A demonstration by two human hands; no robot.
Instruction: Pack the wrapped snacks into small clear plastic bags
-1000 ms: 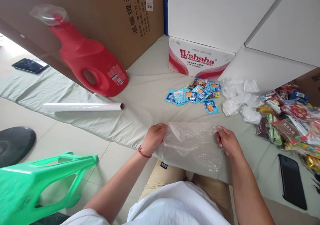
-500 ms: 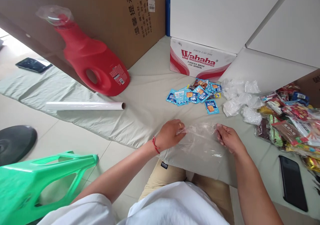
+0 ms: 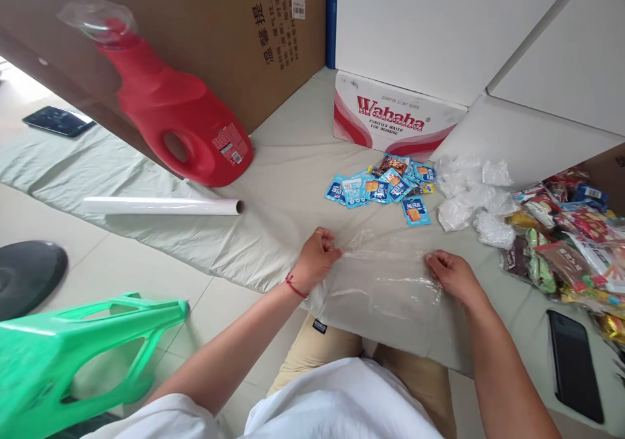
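Observation:
A sheet of clear plastic film (image 3: 385, 276) is spread at the table's front edge, between my two hands. My left hand (image 3: 318, 261), with a red string bracelet at the wrist, pinches its left side. On the right side, my right hand (image 3: 452, 275) grips the film between thumb and fingers. Whether the film is a single sheet or a bag, I cannot tell. Beyond it lies a loose pile of small blue snack packets (image 3: 378, 188). Crumpled clear plastic pieces (image 3: 476, 195) sit to the right of those packets.
Many assorted snack packs (image 3: 561, 237) heap at the right, above a black phone (image 3: 576, 364). A white roll (image 3: 163, 206) and a red jug (image 3: 188, 123) stand left. A Wahaba-style printed carton (image 3: 398, 116) is at the back; a green stool (image 3: 92, 354) stands on the floor.
My left hand has moved left and my right hand slightly right and down. The film between them is now stretched wider and flatter.

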